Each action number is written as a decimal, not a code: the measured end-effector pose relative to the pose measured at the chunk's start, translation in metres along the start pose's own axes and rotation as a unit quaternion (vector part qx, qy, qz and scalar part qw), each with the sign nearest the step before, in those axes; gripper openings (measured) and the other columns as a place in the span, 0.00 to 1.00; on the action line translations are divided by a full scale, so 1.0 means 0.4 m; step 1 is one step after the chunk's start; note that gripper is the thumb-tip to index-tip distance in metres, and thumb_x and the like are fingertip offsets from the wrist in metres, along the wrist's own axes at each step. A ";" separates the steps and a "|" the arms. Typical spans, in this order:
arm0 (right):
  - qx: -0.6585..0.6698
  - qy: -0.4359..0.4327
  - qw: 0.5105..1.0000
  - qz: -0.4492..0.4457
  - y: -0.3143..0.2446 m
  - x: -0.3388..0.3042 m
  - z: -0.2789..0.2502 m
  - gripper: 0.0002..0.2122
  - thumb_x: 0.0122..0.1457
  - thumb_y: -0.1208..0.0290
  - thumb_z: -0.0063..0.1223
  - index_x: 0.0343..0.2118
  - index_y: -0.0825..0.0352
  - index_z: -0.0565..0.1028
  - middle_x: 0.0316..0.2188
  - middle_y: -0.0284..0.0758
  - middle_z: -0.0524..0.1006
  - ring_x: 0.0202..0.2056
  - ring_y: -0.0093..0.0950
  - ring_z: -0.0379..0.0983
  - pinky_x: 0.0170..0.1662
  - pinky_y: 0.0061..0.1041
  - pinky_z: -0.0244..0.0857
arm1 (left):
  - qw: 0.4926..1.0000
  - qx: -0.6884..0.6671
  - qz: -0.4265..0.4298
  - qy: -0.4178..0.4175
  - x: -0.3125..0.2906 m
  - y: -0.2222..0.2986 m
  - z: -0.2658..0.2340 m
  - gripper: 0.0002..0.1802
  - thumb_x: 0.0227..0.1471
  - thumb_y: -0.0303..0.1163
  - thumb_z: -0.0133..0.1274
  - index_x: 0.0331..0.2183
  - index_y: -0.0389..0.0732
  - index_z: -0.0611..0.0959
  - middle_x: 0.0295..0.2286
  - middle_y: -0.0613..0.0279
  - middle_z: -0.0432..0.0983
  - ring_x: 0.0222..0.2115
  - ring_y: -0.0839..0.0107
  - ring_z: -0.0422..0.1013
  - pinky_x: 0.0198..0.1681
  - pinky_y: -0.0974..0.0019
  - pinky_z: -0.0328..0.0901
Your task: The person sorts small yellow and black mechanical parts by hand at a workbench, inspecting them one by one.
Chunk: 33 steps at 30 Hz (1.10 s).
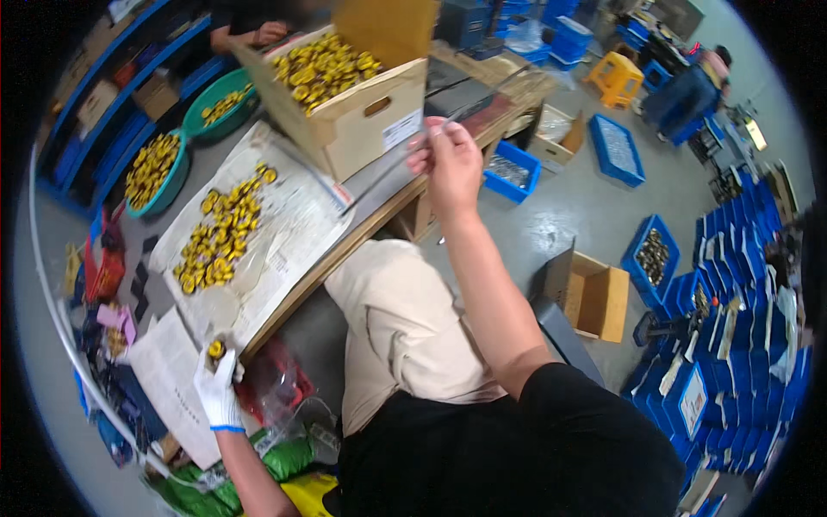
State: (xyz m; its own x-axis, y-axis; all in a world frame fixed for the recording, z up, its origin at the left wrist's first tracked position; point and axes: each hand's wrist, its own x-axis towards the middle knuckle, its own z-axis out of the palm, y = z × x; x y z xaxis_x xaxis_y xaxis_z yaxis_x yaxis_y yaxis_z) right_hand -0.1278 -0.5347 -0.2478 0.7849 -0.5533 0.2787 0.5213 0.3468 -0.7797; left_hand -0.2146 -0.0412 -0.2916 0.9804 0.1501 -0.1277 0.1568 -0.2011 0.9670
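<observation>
My left hand (pixel 220 388), in a white glove with a blue cuff, is at the near left corner of the workbench. Its fingers are closed on a small round yellow-and-dark part (pixel 216 349). My bare right hand (pixel 451 164) is raised beside the right side of a cardboard box (pixel 345 129), with thumb and fingers pinched together. Whatever those fingertips hold, if anything, is too small to make out. Many similar parts (pixel 323 69) fill the box. A loose pile of them (pixel 220 233) lies on the paper-covered bench (pixel 297 250).
Two green basins (pixel 185 181) with more parts stand beyond the pile. Another person's hand (pixel 271 33) shows behind the box. An empty carton (pixel 586 297), blue bins (pixel 616 146) and a yellow stool (pixel 615 77) are on the floor. Blue racks (pixel 732 345) line the right.
</observation>
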 end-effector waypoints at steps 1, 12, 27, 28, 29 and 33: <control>-0.049 0.074 0.996 -0.002 -0.001 0.055 -0.071 0.11 0.71 0.70 0.50 0.48 0.72 0.73 0.29 0.40 0.81 0.21 0.21 0.75 0.23 0.18 0.67 | 1.000 -0.006 0.005 -0.017 0.000 0.008 0.023 0.23 0.57 0.25 0.62 0.54 0.33 0.80 0.27 0.64 0.78 0.19 0.78 0.71 0.21 0.73 0.64; -0.245 0.149 0.940 0.187 0.079 0.422 -0.487 0.05 0.67 0.77 0.49 0.38 0.73 0.76 0.26 0.41 0.80 0.22 0.29 0.79 0.23 0.26 0.75 | 0.998 0.047 0.024 -0.023 -0.007 0.038 0.124 0.21 0.57 0.25 0.60 0.53 0.35 0.79 0.27 0.68 0.76 0.20 0.80 0.69 0.22 0.75 0.62; -0.134 0.166 0.975 0.065 0.125 0.190 -0.272 0.08 0.68 0.72 0.51 0.44 0.70 0.74 0.27 0.36 0.79 0.21 0.25 0.76 0.23 0.22 0.71 | 0.986 0.119 0.114 -0.037 0.054 0.104 0.212 0.24 0.52 0.19 0.64 0.52 0.31 0.80 0.39 0.62 0.79 0.34 0.75 0.74 0.37 0.71 0.70; -0.150 0.119 0.980 0.062 0.116 0.110 -0.157 0.08 0.68 0.70 0.52 0.44 0.68 0.75 0.28 0.34 0.79 0.24 0.23 0.76 0.25 0.21 0.72 | 0.985 0.122 0.114 -0.034 0.062 0.108 0.214 0.24 0.52 0.19 0.64 0.52 0.31 0.80 0.39 0.62 0.79 0.34 0.75 0.74 0.37 0.71 0.70; -0.162 0.035 0.984 0.072 0.097 0.037 -0.060 0.07 0.68 0.71 0.52 0.44 0.67 0.75 0.29 0.33 0.79 0.25 0.21 0.76 0.28 0.22 0.72 | 0.978 0.148 0.141 -0.032 0.074 0.119 0.228 0.25 0.52 0.19 0.65 0.52 0.31 0.80 0.41 0.61 0.80 0.38 0.73 0.75 0.43 0.69 0.70; -0.205 -0.296 0.932 -0.026 0.166 -0.159 0.197 0.08 0.55 0.69 0.64 0.35 0.66 0.81 0.26 0.37 0.81 0.29 0.32 0.80 0.35 0.33 0.72 | 0.952 0.221 0.192 -0.084 0.131 0.185 0.322 0.26 0.51 0.22 0.65 0.53 0.30 0.80 0.45 0.56 0.81 0.46 0.70 0.75 0.54 0.65 0.68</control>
State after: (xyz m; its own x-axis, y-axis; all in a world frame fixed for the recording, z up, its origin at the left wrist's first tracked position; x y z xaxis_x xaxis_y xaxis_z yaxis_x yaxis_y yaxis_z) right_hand -0.1167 -0.4169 -0.2733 0.8726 -0.0038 0.4884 0.4874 -0.0557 -0.8714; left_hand -0.1362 -0.1731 -0.2552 0.9751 -0.1654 0.1475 -0.2184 -0.6042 0.7663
